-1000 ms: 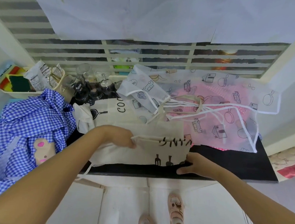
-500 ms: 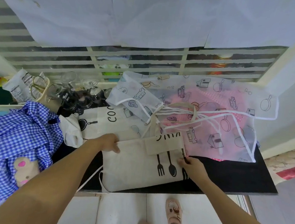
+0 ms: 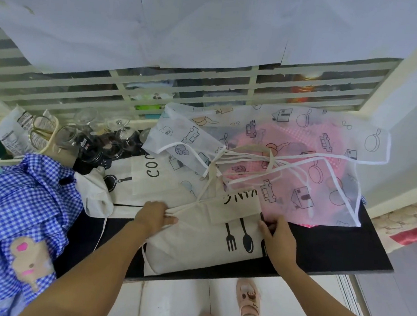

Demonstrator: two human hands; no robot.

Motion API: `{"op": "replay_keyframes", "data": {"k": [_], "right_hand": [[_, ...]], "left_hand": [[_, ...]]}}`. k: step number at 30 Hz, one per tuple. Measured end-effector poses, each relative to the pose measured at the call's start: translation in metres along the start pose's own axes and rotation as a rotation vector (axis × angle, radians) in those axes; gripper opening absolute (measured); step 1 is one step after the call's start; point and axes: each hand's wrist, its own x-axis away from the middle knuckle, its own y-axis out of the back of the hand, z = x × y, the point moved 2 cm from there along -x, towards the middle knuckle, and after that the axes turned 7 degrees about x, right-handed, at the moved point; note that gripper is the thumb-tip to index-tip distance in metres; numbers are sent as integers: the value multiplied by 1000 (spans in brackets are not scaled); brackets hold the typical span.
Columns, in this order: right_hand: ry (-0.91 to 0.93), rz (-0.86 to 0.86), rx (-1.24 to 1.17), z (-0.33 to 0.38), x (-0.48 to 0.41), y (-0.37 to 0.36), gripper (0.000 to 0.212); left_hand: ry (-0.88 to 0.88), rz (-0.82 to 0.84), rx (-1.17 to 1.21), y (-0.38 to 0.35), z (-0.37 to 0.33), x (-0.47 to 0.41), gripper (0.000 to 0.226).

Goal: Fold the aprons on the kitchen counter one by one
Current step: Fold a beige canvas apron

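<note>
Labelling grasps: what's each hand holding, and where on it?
Left hand pinches the beige apron at its left edge; right hand grips its right edge.

I see a home kitchen: a black counter (image 3: 333, 247), glass jars (image 3: 83, 131) under a louvred window (image 3: 183, 85), aprons (image 3: 302, 166) heaped about.
</note>
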Motion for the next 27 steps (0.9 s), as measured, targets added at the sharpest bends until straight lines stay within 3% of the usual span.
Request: {"op": "replay_keyframes", "data": {"k": [2,4,8,11,13,14,17,19,22,25,27], "right_hand": [[-13,12,-74,3,-3,1,25],[-31,130,-71,10,-7,0,30],[-25,294,-75,28,-11,-1,24],[-28,366,-172,47,-9,6,14],[63,467,-198,70,-6,20,8],[140,516,-131,83,-4,31,9],[412,619,247,125,-1,71,20],[543,623,498,154,3,101,22],[681,576,725,191,14,148,17],[720,510,740,208,18,189,11],[719,488,681,212,17,209,17]], "left_hand": [[-6,-15,15,-3,2,1,37],[-9,-26,29,-2,3,1,35],[23,-21,2,0,-3,4,30],[67,-7,-123,11,-24,10,55],[-84,-55,-122,24,-52,19,90],[-214,-57,8,33,-71,26,104],[-492,20,343,68,-138,51,117],[-535,99,341,85,-170,61,102],[-539,218,467,101,-195,67,55],[-554,320,688,103,-206,75,37],[-552,406,708,94,-209,78,31]]}}
